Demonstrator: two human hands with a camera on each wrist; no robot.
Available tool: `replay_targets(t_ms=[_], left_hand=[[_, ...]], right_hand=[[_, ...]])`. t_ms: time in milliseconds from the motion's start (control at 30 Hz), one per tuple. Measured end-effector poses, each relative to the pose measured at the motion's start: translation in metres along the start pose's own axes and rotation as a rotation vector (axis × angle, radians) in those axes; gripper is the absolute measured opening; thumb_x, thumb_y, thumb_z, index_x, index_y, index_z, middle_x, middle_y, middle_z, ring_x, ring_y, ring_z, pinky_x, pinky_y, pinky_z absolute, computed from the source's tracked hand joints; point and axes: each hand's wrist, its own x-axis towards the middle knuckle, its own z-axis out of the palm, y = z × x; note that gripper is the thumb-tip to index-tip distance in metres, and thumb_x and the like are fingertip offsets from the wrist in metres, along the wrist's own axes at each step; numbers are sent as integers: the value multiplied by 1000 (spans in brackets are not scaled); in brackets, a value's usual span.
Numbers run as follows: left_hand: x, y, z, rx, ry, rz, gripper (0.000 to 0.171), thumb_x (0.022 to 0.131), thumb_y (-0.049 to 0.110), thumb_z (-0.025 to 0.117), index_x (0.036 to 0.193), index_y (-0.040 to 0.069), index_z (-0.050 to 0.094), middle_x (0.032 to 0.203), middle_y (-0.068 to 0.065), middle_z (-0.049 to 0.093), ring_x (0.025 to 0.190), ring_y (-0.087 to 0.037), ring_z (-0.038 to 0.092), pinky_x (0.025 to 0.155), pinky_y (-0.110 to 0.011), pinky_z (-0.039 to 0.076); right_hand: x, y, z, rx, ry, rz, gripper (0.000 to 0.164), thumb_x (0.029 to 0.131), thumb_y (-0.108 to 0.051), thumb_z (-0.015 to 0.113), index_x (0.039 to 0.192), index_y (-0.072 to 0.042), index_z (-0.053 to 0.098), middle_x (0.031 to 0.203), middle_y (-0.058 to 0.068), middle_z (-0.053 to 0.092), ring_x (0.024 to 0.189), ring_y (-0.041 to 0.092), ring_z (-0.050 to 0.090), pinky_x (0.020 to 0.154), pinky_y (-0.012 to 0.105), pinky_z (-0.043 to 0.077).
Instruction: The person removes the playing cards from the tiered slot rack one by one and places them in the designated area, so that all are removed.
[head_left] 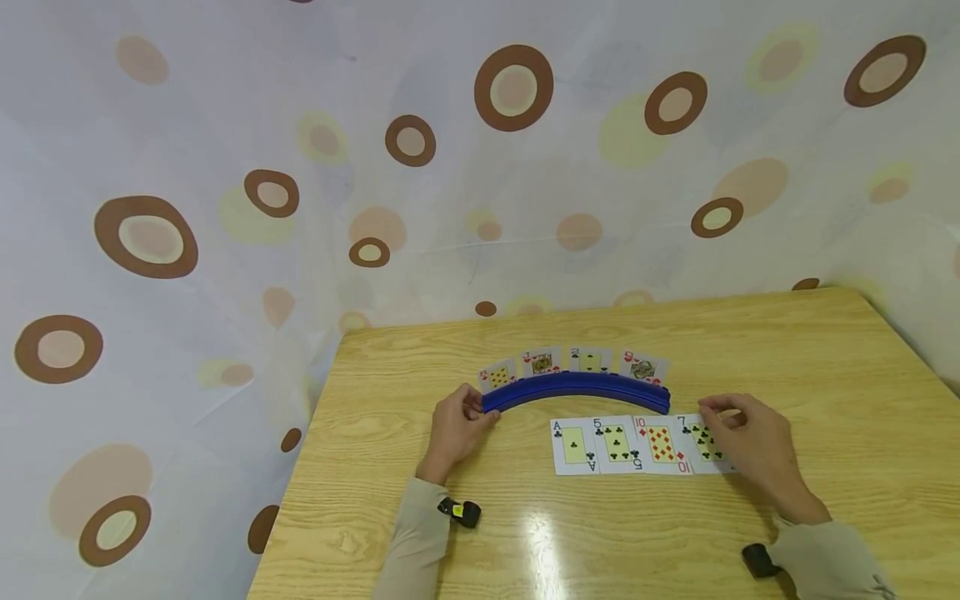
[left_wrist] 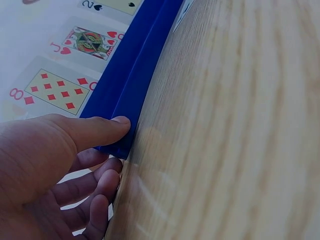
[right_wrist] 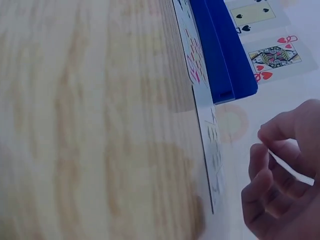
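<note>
A curved blue card holder (head_left: 577,383) stands on the table. Upright in it are the eight of diamonds (left_wrist: 57,91), jack of hearts (head_left: 542,362), two of spades (head_left: 590,361) and queen of hearts (right_wrist: 275,56). My left hand (head_left: 453,429) grips the holder's left end, thumb on its front. Face up before it lie the ace of clubs (head_left: 573,446), five of clubs (head_left: 617,443), ten of diamonds (head_left: 662,445) and seven of clubs (head_left: 697,458). Fingers loosely curled, my right hand (head_left: 757,442) is over the seven's right part, hiding it; no card shows in its fingers.
The wood-grain table (head_left: 600,533) reaches back to a pale wall covering (head_left: 450,75) with brown and yellow ovals. Black bands with small devices sit on both wrists. Light glares off the table's front part.
</note>
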Motion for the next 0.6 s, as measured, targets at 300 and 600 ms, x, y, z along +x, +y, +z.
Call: replay_targets(t_ms=[300, 600], left_hand=[[0, 1, -1, -17, -6, -15, 24, 96, 17, 86, 109, 4, 69, 102, -13, 75, 83, -11, 65, 75, -23, 55], [1, 1, -1, -7, -11, -19, 25, 96, 18, 86, 109, 4, 69, 103, -13, 75, 84, -11, 66, 75, -22, 55]], right_hand=[[11, -15, 5, 56, 33, -135, 16, 102, -11, 76, 116, -3, 78, 111, 22, 78, 78, -16, 54, 55, 17, 47], [25, -33, 9, 79, 65, -203, 21, 101, -11, 78, 120, -3, 77, 108, 21, 78, 77, -16, 54, 54, 16, 48]])
